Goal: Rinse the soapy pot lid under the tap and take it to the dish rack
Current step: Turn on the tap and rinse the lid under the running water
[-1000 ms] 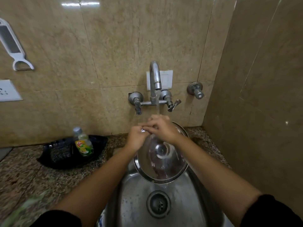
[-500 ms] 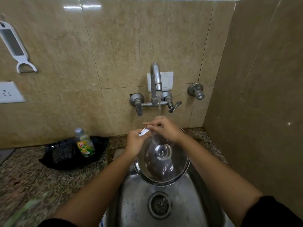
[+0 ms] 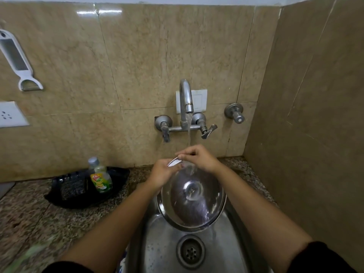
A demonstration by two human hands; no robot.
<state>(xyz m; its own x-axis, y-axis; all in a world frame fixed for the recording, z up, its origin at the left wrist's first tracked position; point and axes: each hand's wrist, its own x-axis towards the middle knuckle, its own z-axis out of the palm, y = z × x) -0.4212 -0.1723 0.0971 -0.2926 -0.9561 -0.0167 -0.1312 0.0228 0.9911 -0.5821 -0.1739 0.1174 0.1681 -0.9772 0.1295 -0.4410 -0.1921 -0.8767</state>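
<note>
Because water from the tap (image 3: 185, 99) must run down and wash the soap off, the pot lid (image 3: 192, 198) is held tipped over the sink (image 3: 157, 245). Both the left hand (image 3: 162, 174) and right hand (image 3: 199, 157) are closed on its top edge, so the water can run off the low side.

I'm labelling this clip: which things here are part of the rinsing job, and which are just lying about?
In use: pot lid, tap, sink, left hand, right hand.
Lying about: soap bottle, black tray, peeler.
</note>
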